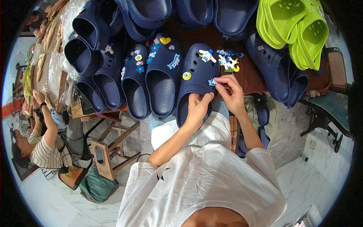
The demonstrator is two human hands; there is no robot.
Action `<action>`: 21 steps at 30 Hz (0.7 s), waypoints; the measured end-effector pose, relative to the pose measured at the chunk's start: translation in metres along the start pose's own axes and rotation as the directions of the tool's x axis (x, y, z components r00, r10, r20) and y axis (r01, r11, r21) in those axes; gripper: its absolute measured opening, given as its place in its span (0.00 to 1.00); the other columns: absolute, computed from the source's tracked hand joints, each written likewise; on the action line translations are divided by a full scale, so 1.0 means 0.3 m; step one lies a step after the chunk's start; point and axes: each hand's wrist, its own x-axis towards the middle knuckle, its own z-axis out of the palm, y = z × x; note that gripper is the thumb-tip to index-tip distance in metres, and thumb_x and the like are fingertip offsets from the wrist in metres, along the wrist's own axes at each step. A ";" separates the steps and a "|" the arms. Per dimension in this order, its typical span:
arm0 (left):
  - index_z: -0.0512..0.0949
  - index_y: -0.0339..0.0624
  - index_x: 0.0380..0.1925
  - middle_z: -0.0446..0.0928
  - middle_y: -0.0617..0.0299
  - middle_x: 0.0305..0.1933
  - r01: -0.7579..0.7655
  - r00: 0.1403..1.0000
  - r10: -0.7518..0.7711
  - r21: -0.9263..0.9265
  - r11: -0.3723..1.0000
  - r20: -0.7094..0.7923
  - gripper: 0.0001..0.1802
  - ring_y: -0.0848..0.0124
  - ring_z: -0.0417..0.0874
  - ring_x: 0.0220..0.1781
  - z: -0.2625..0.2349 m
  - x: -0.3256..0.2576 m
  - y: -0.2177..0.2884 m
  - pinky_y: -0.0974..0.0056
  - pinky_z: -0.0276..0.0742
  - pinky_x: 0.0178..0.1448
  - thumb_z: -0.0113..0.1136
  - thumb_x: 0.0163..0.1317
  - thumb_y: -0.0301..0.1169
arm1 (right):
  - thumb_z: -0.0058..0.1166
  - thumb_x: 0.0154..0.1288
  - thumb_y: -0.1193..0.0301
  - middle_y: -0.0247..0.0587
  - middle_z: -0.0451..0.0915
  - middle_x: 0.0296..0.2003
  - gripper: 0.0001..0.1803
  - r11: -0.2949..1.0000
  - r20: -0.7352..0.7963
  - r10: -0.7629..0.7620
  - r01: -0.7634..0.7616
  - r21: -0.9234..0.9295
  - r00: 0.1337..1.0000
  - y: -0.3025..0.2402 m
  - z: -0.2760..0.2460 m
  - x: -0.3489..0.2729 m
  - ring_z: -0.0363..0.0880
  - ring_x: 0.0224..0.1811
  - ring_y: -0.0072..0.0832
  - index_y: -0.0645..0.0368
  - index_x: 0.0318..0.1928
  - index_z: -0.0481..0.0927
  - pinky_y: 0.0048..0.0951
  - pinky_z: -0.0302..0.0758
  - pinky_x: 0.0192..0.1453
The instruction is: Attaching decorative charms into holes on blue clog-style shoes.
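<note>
A navy clog [194, 60] lies at the table's near edge, its toe pointing away from me. My left hand [198, 108] grips it, the fingers inside the opening and the thumb on the upper. Between the fingertips of my right hand [230, 90] is a small blue and white shoe charm [213, 81], at the clog's right side. On the clog sit a white and blue character charm [207, 56] and a yellow doughnut charm [186, 76]. Just beyond my right hand lies a pile of loose charms [228, 60]. To the left stands a decorated navy clog [162, 75].
More navy clogs [81, 56] crowd the table's left and far side. Lime green clogs [310, 38] are stacked at the far right. A wooden stool [104, 159] stands below left, a dark chair [329, 109] at right. Another person [49, 147] works at the far left.
</note>
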 end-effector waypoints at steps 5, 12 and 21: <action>0.73 0.26 0.49 0.77 0.57 0.49 0.008 0.999 -0.008 -0.010 1.000 -0.042 0.19 0.74 0.76 0.47 0.013 0.003 0.003 0.69 0.70 0.52 0.59 0.59 0.25 | 0.49 0.71 0.75 0.39 0.75 0.44 0.09 0.989 -0.328 0.016 -0.063 -0.135 0.945 0.030 -0.047 -0.012 0.76 0.43 0.23 0.62 0.47 0.79 0.23 0.74 0.45; 0.70 0.26 0.55 0.76 0.57 0.53 0.020 1.000 -0.018 0.064 0.998 -0.018 0.24 0.72 0.76 0.52 0.028 0.005 0.034 0.68 0.70 0.57 0.62 0.60 0.27 | 0.57 0.62 0.73 0.42 0.75 0.40 0.10 0.835 -0.286 -0.135 -0.047 -0.549 0.949 0.074 -0.127 0.069 0.73 0.44 0.39 0.58 0.45 0.79 0.37 0.70 0.51; 0.67 0.27 0.59 0.73 0.55 0.57 -0.002 0.996 0.009 0.083 0.997 -0.086 0.29 0.69 0.75 0.57 0.045 0.020 0.030 0.67 0.69 0.62 0.63 0.62 0.31 | 0.58 0.61 0.69 0.42 0.74 0.41 0.12 0.684 -0.177 -0.187 -0.001 -0.730 0.966 0.057 -0.105 0.142 0.73 0.45 0.41 0.55 0.45 0.79 0.41 0.68 0.49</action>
